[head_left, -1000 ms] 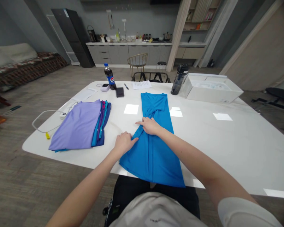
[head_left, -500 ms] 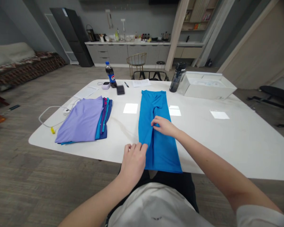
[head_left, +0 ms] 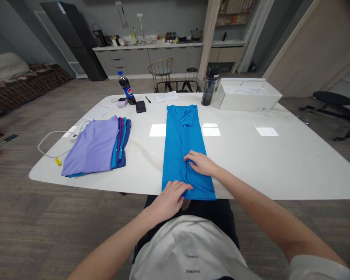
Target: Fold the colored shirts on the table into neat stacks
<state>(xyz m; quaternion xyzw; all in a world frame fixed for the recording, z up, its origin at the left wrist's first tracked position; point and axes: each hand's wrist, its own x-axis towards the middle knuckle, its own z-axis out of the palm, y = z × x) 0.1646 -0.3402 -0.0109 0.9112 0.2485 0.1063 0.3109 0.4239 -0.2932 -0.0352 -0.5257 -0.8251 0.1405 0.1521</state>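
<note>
A blue shirt (head_left: 175, 144) lies lengthwise on the white table in front of me, its sides folded in so the edges meet along the middle. Near its far end a sleeve (head_left: 186, 117) is folded over on top. My left hand (head_left: 172, 198) rests at the near end of the shirt, fingers stretched out across the cloth. Further up, my right hand (head_left: 202, 162) touches the fabric by the middle line, fingers slightly bent and apart from the thumb. To the left is a stack of folded clothes (head_left: 93, 146), lilac on top with blue and purple edges showing.
On the white table (head_left: 251, 163) are a cola bottle (head_left: 126, 88), a black wallet (head_left: 140, 106), a pen (head_left: 148, 99), paper (head_left: 167, 96), a dark water bottle (head_left: 210, 86) and a white box (head_left: 247, 95). A white cable (head_left: 51, 136) hangs over the left edge.
My left hand has moved right onto the shirt's near end and its fingers have straightened. The shirt's folded edges lie flatter and closer together. My right hand has slid slightly toward me.
</note>
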